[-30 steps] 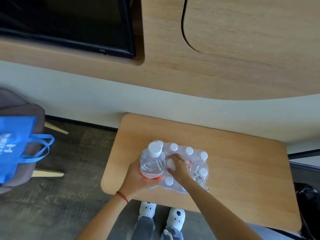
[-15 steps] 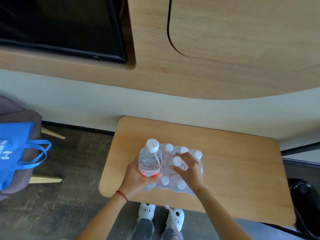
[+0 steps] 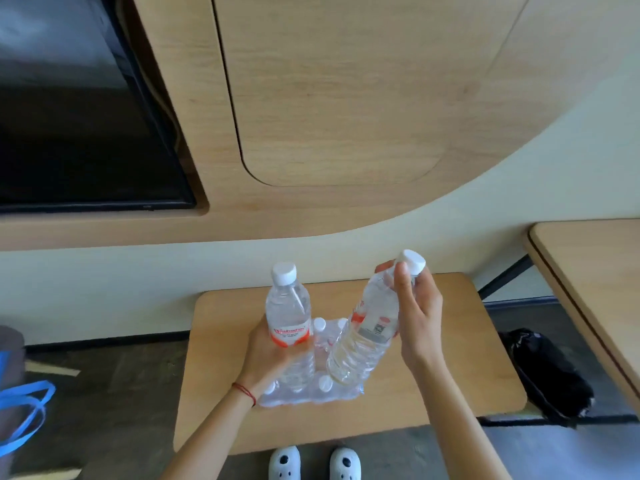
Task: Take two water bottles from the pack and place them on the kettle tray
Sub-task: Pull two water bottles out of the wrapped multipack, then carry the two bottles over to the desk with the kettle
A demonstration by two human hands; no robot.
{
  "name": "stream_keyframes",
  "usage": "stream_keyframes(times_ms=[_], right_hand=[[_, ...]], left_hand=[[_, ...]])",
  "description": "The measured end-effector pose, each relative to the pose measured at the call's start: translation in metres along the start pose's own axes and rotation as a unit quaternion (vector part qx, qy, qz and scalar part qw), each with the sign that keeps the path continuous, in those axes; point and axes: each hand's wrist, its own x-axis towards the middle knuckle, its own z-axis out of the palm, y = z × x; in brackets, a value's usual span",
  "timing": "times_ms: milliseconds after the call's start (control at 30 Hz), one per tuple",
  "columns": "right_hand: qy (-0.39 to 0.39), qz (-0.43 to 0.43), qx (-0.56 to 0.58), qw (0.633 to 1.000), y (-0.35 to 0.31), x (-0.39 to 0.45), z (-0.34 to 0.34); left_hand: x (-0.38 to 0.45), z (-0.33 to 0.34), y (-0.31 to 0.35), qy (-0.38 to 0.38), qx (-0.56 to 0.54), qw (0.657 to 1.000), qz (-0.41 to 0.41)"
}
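My left hand (image 3: 268, 355) grips a clear water bottle (image 3: 288, 313) with a white cap and red label, held upright above the pack. My right hand (image 3: 417, 308) holds a second clear bottle (image 3: 367, 327) by its neck, tilted with its base over the pack. The shrink-wrapped pack of bottles (image 3: 322, 389) lies on the small wooden table (image 3: 450, 368), partly hidden behind both raised bottles. No kettle tray is in view.
A dark screen (image 3: 76, 133) sits in the wood wall panel at upper left. Another wooden tabletop (image 3: 595, 282) juts in at right, with a black bag (image 3: 543, 368) below it. A blue bag (image 3: 20, 414) hangs at far left. White slippers (image 3: 313, 462) show below the table.
My right hand has pulled a second bottle out of the pack and lifted it, tilted. The left bottle has risen too. The view has swung up and to the right.
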Motion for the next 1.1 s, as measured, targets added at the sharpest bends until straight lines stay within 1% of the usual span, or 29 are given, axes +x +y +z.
stream_keyframes(times_ms=[167, 267, 367, 500, 667, 800, 933, 1000, 1100], right_hand=[[0.070, -0.003, -0.016, 0.997, -0.009, -0.017, -0.040], [0.121, -0.010, -0.014, 0.993, -0.008, -0.032, -0.086], [0.155, -0.018, -0.004, 0.988, -0.007, -0.045, -0.140], [0.203, -0.016, -0.004, 0.979, -0.004, -0.058, -0.225], [0.222, -0.012, -0.015, 0.975, -0.002, -0.071, -0.334], [0.270, -0.008, -0.017, 0.963, 0.000, -0.079, -0.416], [0.325, -0.007, -0.026, 0.945, 0.008, -0.078, -0.490], [0.351, -0.010, -0.019, 0.936, 0.014, -0.074, -0.527], [0.382, -0.018, -0.020, 0.924, 0.025, -0.061, -0.582]], left_hand=[[-0.001, 0.034, 0.034, -0.055, 0.033, 0.997, 0.040], [-0.008, 0.071, 0.046, -0.093, 0.070, 0.992, 0.057], [-0.024, 0.120, 0.055, -0.111, 0.104, 0.985, 0.087], [-0.051, 0.196, 0.063, -0.134, 0.125, 0.977, 0.108], [-0.082, 0.299, 0.071, -0.168, 0.144, 0.968, 0.119], [-0.094, 0.384, 0.081, -0.225, 0.177, 0.947, 0.145], [-0.099, 0.468, 0.089, -0.280, 0.166, 0.937, 0.126], [-0.099, 0.516, 0.090, -0.309, 0.160, 0.929, 0.129], [-0.094, 0.588, 0.098, -0.359, 0.173, 0.908, 0.128]])
